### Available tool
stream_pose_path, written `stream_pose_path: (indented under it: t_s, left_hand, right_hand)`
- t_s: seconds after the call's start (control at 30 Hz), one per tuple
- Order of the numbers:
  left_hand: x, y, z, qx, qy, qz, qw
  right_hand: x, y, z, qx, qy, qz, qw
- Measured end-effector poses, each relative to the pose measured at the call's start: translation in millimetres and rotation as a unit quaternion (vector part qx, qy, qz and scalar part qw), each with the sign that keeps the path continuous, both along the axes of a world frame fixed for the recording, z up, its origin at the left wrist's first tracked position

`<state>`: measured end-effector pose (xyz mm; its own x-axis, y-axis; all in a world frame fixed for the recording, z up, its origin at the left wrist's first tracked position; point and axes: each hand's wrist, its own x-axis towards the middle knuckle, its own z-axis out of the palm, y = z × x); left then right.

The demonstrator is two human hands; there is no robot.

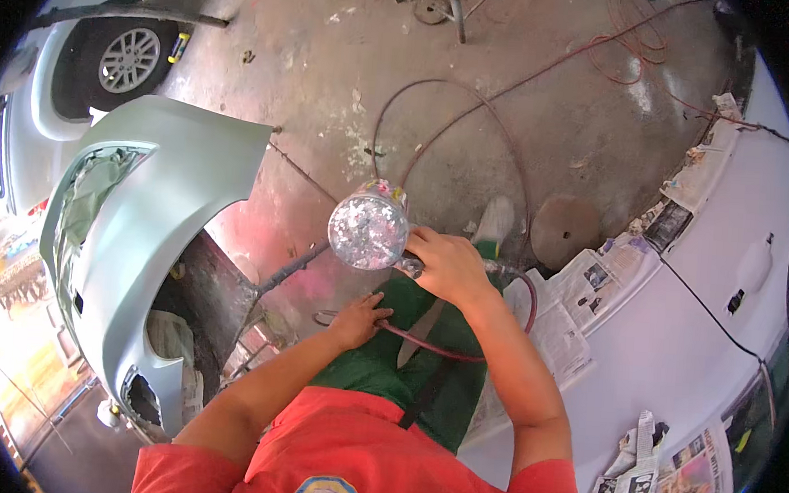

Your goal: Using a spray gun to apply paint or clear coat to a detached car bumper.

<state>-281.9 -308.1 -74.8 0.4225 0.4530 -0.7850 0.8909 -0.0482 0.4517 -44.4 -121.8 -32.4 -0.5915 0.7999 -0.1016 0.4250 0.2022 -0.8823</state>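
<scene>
My right hand [449, 267] is wrapped around the grip of a paint spray gun, whose round, paint-spattered metal cup [368, 233] faces up at me. A reddish air hose [533, 302] runs from the gun's rear. Its loop passes across my green trousers, where my left hand [361, 320] holds it or rests on it; the fingers look partly curled round it. To my left a light silvery-green car fender [169, 172] sits on a metal stand [291, 267]. At my right is a car body side [666, 344] in pale primer or paint, masked with newspaper [581, 292].
The hose [505, 94] loops over the stained concrete floor [310, 72]. A round flat disc [565, 231] lies near my foot. A silver car with an alloy wheel [129, 61] stands at the upper left. Metal stand legs [455, 9] are at the top. More newspaper [696, 468] hangs at the lower right.
</scene>
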Motion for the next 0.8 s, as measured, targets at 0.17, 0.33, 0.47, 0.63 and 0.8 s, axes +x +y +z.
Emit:
stream_pose_path:
  t_s: [0.17, 0.33, 0.47, 0.63, 0.8]
  left_hand:
    - [-6.6, -31.9, -26.9, 0.01, -0.021, -0.09, 0.996]
    - [0.0, -45.0, -37.7, 0.009, -0.064, -0.119, 0.991]
    - [3.8, -61.4, -53.5, -0.015, -0.029, -0.136, 0.99]
    - [-3.6, -96.8, -71.9, 0.024, -0.053, -0.1, 0.993]
    - [-23.0, -120.8, -89.0, 0.099, -0.084, -0.036, 0.991]
  right_hand:
    - [-8.7, -18.8, 27.7, 0.018, -0.022, -0.076, 0.997]
    - [-25.6, -57.9, -1.5, -0.048, 0.06, -0.145, 0.986]
    - [-52.7, -81.2, -27.5, -0.03, 0.163, -0.2, 0.966]
    - [-96.8, -111.3, -80.0, -0.042, 0.218, -0.246, 0.943]
    - [-155.4, -120.7, -98.2, -0.211, 0.28, -0.241, 0.905]
